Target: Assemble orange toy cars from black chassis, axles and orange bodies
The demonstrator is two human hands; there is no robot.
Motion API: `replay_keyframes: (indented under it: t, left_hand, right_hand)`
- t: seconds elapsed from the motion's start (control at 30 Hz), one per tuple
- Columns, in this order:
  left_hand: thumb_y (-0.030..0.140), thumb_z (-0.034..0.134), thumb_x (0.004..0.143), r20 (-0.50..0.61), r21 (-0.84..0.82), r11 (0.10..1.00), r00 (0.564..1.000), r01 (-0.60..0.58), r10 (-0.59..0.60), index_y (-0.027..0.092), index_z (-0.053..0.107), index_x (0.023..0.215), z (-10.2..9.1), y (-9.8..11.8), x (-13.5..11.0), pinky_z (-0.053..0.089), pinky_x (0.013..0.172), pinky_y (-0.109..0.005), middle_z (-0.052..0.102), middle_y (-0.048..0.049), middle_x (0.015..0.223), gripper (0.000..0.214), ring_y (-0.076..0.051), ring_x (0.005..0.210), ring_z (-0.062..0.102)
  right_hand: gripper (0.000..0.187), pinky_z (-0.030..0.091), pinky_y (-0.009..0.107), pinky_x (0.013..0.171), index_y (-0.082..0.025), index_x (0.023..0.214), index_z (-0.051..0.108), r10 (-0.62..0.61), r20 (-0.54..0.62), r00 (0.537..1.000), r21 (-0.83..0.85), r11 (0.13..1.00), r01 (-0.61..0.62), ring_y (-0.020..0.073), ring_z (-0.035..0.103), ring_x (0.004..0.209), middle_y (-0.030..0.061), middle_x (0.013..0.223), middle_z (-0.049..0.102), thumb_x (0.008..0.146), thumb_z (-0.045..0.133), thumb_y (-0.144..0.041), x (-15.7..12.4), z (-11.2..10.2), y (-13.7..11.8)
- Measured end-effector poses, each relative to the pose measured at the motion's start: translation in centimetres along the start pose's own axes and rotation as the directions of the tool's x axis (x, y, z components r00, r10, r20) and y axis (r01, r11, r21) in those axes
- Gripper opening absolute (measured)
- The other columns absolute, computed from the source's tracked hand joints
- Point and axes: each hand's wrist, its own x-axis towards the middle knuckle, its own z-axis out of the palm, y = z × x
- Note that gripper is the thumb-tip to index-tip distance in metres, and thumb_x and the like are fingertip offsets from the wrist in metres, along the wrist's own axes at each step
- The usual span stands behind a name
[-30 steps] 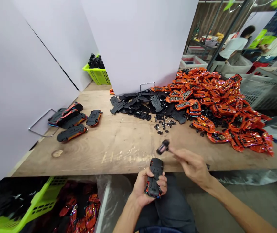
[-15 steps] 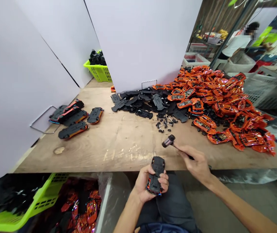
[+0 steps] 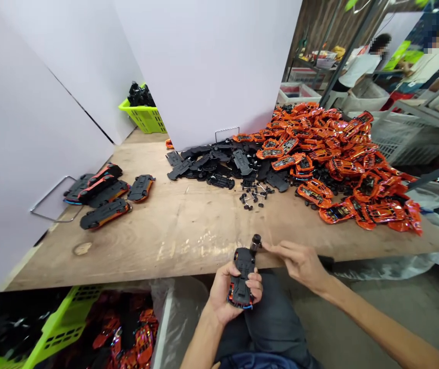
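Note:
My left hand (image 3: 220, 296) is closed around a toy car (image 3: 243, 277), held upside down at the table's front edge with its black base facing up. In my right hand (image 3: 306, 266) is a small hammer (image 3: 256, 243), gripped by its handle. The hammer's dark head is at the far end of the toy car, close against it; whether they touch I cannot tell. Beyond my hands lie small wheel axles (image 3: 255, 196), a heap of black car bases (image 3: 219, 165) and a large pile of orange car bodies (image 3: 327, 154).
Several upturned cars (image 3: 106, 212) lie at the table's left. A green basket (image 3: 146, 119) of black parts stands at the back, behind a white panel (image 3: 211, 66). Below the left edge are another green basket (image 3: 56, 328) and a bin of orange bodies. Two people are at the upper right.
My right hand has brought the hammer left and down to the toy car. My left hand still holds the car. The whole view has shifted slightly.

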Motion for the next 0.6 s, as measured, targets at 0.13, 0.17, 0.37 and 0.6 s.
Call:
replay_keyframes:
  t: [0.13, 0.17, 0.37, 0.6]
  left_hand:
    - [0.02, 0.068, 0.065, -0.022, 0.283, 0.946, 0.985, -0.159, 0.172, 0.005, 0.065, 0.093, -0.9, -1.3, -0.2, 0.053, 0.071, -0.027, 0.061, -0.0124, 0.09, 0.033, -0.017, 0.08, 0.061]
    - [0.022, 0.07, 0.068, -0.046, 0.382, 0.906, 0.976, -0.181, 0.214, 0.004, 0.068, 0.096, -1.2, -1.7, -0.4, 0.054, 0.071, -0.029, 0.064, -0.0131, 0.091, 0.033, -0.018, 0.08, 0.062]
    - [0.023, 0.093, 0.067, 0.076, 0.659, 0.576, 0.805, -0.484, 0.589, 0.017, 0.073, 0.114, 1.1, -2.3, -1.5, 0.055, 0.091, -0.034, 0.074, -0.0094, 0.111, 0.051, -0.024, 0.102, 0.069]
    - [0.027, 0.094, 0.066, 0.378, 0.878, -0.011, 0.68, -0.478, 0.628, 0.018, 0.076, 0.1, 4.8, 3.9, 0.0, 0.05, 0.101, -0.041, 0.077, -0.0104, 0.11, 0.04, -0.028, 0.105, 0.069]
  right_hand:
    - [0.04, 0.059, 0.038, 0.093, -0.029, 0.135, 0.07, 0.105, -0.063, 0.993, 0.019, 0.994, -0.104, 0.0229, 0.072, 0.103, 0.0074, 0.113, 0.075, 0.102, 0.051, -0.021, 1.7, -1.5, 2.4]
    - [0.036, 0.058, 0.042, 0.096, -0.029, 0.132, 0.072, 0.118, -0.104, 0.988, 0.001, 0.993, -0.118, 0.0249, 0.07, 0.106, 0.0088, 0.116, 0.074, 0.101, 0.053, -0.024, 2.0, -1.8, 2.8]
    - [0.039, 0.054, 0.044, 0.106, -0.028, 0.138, 0.06, 0.274, -0.209, 0.939, 0.433, 0.887, -0.162, 0.0253, 0.066, 0.119, 0.0102, 0.129, 0.067, 0.102, 0.059, -0.043, 1.1, 0.0, -1.0]
    - [0.028, 0.057, 0.036, 0.097, -0.024, 0.111, 0.066, 0.343, -0.251, 0.905, 0.534, 0.829, -0.166, 0.0238, 0.069, 0.107, 0.0063, 0.111, 0.072, 0.091, 0.076, -0.04, 1.8, 5.3, -3.9]
